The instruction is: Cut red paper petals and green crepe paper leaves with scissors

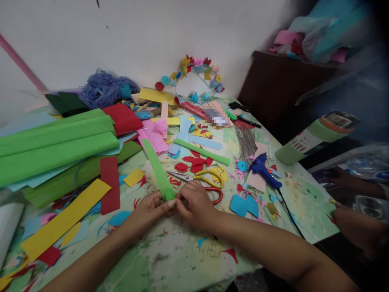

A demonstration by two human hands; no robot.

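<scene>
Between my two hands is a strip of bright green crepe paper (158, 170), its long end pointing away from me over the table. My left hand (154, 207) pinches the near end from the left. The fingers of my right hand (193, 200) close on the same end from the right, touching the left thumb. Just beyond the right hand lie scissors (209, 177) with yellow and red handles, blades pointing left. Red paper petals (194, 163) and a second, narrow green strip (203, 152) lie farther back.
A blue glue gun (264, 170) with a black cord lies at right, near a green bottle (310, 142). Green paper sheets (54, 146) cover the left side. A flower wreath (199, 63) leans on the wall. Another person's hand (358, 223) is at the right edge.
</scene>
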